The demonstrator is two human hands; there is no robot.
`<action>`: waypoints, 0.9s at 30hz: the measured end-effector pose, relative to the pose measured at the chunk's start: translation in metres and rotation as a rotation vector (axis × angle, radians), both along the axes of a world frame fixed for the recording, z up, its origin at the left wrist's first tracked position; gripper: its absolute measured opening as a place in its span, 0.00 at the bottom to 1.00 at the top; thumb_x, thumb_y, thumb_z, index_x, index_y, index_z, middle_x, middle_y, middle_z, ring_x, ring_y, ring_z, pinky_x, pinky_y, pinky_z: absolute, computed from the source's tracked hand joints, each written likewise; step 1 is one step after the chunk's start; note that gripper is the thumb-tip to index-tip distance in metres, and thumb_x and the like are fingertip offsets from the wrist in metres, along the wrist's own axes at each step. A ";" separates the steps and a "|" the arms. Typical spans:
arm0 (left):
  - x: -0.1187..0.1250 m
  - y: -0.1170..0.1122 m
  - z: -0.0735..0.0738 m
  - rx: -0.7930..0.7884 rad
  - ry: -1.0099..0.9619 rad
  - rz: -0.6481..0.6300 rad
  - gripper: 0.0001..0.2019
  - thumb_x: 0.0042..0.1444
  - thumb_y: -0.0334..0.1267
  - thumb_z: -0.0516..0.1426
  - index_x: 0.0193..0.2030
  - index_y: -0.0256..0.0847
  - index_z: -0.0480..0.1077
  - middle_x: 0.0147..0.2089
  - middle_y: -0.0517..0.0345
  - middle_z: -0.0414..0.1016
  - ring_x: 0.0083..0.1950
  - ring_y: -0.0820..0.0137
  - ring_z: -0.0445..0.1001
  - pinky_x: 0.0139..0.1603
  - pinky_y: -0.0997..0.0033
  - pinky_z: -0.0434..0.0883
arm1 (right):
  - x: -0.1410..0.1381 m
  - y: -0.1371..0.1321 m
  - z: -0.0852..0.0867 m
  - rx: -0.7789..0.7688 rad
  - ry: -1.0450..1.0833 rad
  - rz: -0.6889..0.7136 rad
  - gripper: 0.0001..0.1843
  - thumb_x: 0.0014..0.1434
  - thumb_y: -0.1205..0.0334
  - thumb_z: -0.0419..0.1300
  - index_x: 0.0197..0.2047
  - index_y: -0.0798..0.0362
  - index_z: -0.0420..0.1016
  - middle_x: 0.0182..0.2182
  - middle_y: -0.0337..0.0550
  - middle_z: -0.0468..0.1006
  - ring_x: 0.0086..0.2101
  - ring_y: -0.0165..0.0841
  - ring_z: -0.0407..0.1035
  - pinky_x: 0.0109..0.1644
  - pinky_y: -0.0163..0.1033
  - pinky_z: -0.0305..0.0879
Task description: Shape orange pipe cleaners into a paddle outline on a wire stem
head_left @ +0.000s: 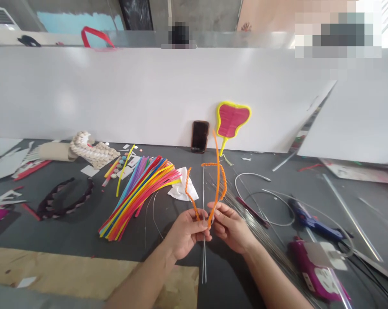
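My left hand [194,229] pinches a thin wire frame [203,189] near its lower part, where two wire ends hang down below the fingers. Orange pipe cleaner is coiled around parts of the frame, on the left side and along the top and right. My right hand [227,225] has its fingers closed on a loose orange pipe cleaner [217,171], whose free end stands upright above the fingers. Both hands are close together over the dark table. Left of them lies a bundle of coloured pipe cleaners [139,197], beside a white tissue [184,186].
A phone [200,136] and a red-and-yellow fan shape [233,120] lean on the white partition [132,94]. Loose wires [248,219], a blue glue gun [319,225] and a purple power strip [319,270] lie to the right. A braided headband [65,199] lies left.
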State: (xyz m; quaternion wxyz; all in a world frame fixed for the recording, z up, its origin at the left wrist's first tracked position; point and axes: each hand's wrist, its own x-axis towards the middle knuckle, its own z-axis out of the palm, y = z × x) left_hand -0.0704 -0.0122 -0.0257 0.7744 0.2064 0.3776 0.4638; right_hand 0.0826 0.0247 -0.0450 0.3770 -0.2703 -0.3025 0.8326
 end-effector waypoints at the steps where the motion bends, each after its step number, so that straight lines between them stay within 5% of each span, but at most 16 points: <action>1: 0.001 0.000 -0.001 -0.005 -0.016 -0.015 0.11 0.44 0.32 0.65 0.33 0.36 0.68 0.23 0.61 0.71 0.23 0.77 0.70 0.29 0.73 0.72 | 0.001 0.000 0.000 -0.017 0.033 0.011 0.11 0.53 0.59 0.64 0.41 0.52 0.74 0.19 0.31 0.64 0.16 0.19 0.49 0.18 0.27 0.42; 8: 0.004 0.001 0.001 -0.031 -0.081 -0.093 0.12 0.42 0.30 0.66 0.33 0.34 0.68 0.23 0.59 0.72 0.21 0.77 0.69 0.26 0.75 0.72 | 0.008 0.001 0.005 -0.063 0.115 0.041 0.09 0.51 0.59 0.66 0.31 0.55 0.74 0.19 0.35 0.67 0.17 0.19 0.50 0.20 0.28 0.41; 17: 0.004 -0.001 -0.001 0.023 -0.119 -0.038 0.12 0.44 0.31 0.66 0.32 0.35 0.67 0.24 0.60 0.72 0.22 0.77 0.70 0.27 0.74 0.73 | 0.000 -0.002 0.004 -0.073 0.098 -0.008 0.10 0.51 0.60 0.66 0.28 0.56 0.71 0.21 0.35 0.69 0.17 0.19 0.52 0.19 0.28 0.42; 27: 0.002 0.000 0.005 0.073 -0.026 0.061 0.12 0.44 0.31 0.66 0.33 0.36 0.67 0.23 0.63 0.70 0.23 0.77 0.70 0.29 0.73 0.72 | -0.004 0.004 0.007 -0.324 0.169 -0.247 0.05 0.50 0.66 0.62 0.30 0.54 0.68 0.28 0.37 0.73 0.17 0.19 0.51 0.14 0.22 0.45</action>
